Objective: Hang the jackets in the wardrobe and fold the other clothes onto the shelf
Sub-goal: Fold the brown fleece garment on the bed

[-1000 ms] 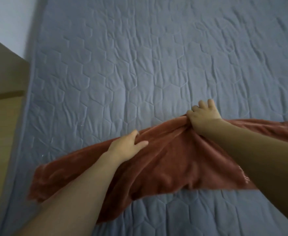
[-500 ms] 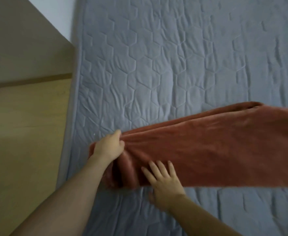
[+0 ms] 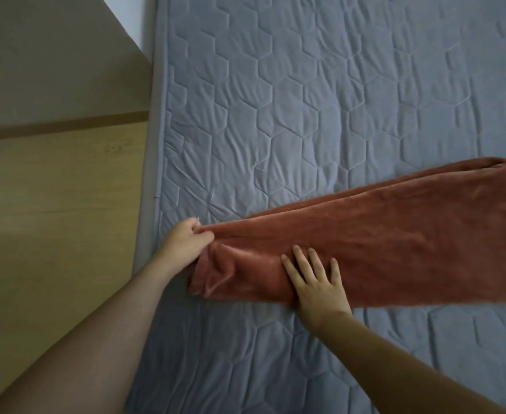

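Observation:
A rust-red soft garment [image 3: 395, 240] lies folded lengthwise across the grey quilted bed [image 3: 290, 100], running from near the bed's left edge out past the right side of the view. My left hand [image 3: 186, 243] grips the garment's upper left corner, fingers curled around the fabric. My right hand [image 3: 314, 282] lies flat on the garment's left part with fingers spread and straight, pressing it onto the bed. The garment's right end is out of view.
A light wooden floor [image 3: 51, 234] lies to the left of the bed. A pale wall [image 3: 36, 55] meets the floor at a dark skirting line. The quilt spreads bare above and below the garment.
The view swung left. My right hand left the bunched middle of the garment and came down flat on its left part. The garment now lies folded narrower, my left hand gripping its left end.

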Motion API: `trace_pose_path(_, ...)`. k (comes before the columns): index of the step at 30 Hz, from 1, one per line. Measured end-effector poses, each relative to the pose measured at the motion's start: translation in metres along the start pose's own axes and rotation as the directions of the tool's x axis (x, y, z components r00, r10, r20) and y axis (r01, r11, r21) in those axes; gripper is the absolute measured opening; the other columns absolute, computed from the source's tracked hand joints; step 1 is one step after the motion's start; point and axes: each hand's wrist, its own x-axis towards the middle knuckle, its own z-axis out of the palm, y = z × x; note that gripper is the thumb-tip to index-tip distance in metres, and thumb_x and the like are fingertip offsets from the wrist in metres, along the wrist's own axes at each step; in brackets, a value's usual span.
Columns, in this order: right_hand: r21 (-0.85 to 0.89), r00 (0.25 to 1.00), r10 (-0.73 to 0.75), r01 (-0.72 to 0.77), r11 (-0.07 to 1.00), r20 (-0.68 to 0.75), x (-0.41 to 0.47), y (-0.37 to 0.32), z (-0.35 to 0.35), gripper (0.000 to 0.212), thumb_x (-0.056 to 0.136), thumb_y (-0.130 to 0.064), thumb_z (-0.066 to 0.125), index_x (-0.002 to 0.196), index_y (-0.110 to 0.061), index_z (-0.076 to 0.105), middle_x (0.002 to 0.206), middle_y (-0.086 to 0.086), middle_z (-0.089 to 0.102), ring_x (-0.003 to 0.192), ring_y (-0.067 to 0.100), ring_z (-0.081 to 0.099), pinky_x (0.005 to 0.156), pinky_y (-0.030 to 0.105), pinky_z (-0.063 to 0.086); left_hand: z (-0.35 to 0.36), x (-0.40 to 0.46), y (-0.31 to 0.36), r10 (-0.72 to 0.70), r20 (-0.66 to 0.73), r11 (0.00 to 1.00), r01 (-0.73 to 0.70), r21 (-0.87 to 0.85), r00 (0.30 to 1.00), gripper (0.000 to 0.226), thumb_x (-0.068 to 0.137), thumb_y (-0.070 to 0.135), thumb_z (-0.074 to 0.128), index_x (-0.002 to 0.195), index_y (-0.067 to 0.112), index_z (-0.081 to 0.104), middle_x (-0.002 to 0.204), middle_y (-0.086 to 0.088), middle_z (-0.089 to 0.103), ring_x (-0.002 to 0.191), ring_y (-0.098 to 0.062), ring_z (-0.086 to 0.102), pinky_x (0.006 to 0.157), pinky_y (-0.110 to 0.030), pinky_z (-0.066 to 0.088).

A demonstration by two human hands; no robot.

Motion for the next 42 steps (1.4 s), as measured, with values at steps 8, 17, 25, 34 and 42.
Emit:
trace_pose_path(8,-0.017,0.997,0.064,-0.064,0.998,-0.041,0.004,-0.035,0.02,0.077,0.095,-0.031,0.034,0.148,-0.019,-0.02,0.156,0.007,-0.027,0.144,0.037,-0.018,0.112,0.063,-0.006,0.02,0.004,-0.011,0.03,0.175,0.972,-0.069,0.224,0.984,0.035,0.087,0.047,0.061,0.115,0.025,0.058,0.124,-0.004,0.048,0.118,-0.025,0.05,0.1,-0.037,0.041)
trace_pose_path(17,-0.103,0.987,-0.013,-0.003,0.995,-0.157,0.015,-0.04,0.007,0.086,0.073,-0.031,0.071,0.149,-0.018,0.031,0.155,0.013,0.028,0.139,0.041,0.03,0.108,0.062,0.027,-0.005,0.01,-0.022,-0.035,0.15,0.929,0.088,-0.358,0.988,0.018,0.089,0.031,0.068,0.09,0.019,0.055,0.094,-0.003,0.067,0.084,-0.016,0.063,0.079,-0.032,0.051)
trace_pose_path(25,0.04,0.973,0.194,-0.19,0.981,-0.125,0.012,-0.071,0.01,0.048,0.094,-0.02,0.039,0.142,-0.02,0.033,0.135,0.006,0.042,0.125,0.03,0.04,0.11,0.048,0.025,-0.025,-0.026,0.021,0.044,0.42,0.967,0.067,-0.245,0.907,0.016,0.091,0.024,0.064,0.083,0.019,0.052,0.063,-0.003,0.056,0.044,-0.009,0.049,0.037,-0.021,0.037)
trace_pose_path(34,0.99,0.96,0.276,-0.08,0.113,0.046,-0.046,0.013,-0.066,0.016,0.094,-0.006,0.051,0.106,-0.009,0.063,0.101,0.011,0.069,0.09,0.015,0.064,0.082,0.036,0.055,-0.032,-0.073,0.19,0.034,0.676,0.896,0.278,-0.347,0.736,0.015,0.096,0.019,0.045,0.094,0.017,0.06,0.052,-0.002,0.055,0.034,-0.007,0.05,0.031,-0.016,0.041)
trace_pose_path(42,0.904,0.94,0.273,-0.074,-0.422,0.204,-0.116,0.177,-0.096,0.024,0.095,-0.006,0.052,0.105,-0.026,0.063,0.095,-0.005,0.073,0.087,0.011,0.069,0.071,0.027,0.057,0.096,-0.125,0.396,0.262,0.593,0.962,-0.254,-0.099,0.761,0.026,0.081,-0.01,0.046,0.099,0.001,0.062,0.087,-0.021,0.066,0.075,-0.029,0.064,0.077,-0.043,0.055)
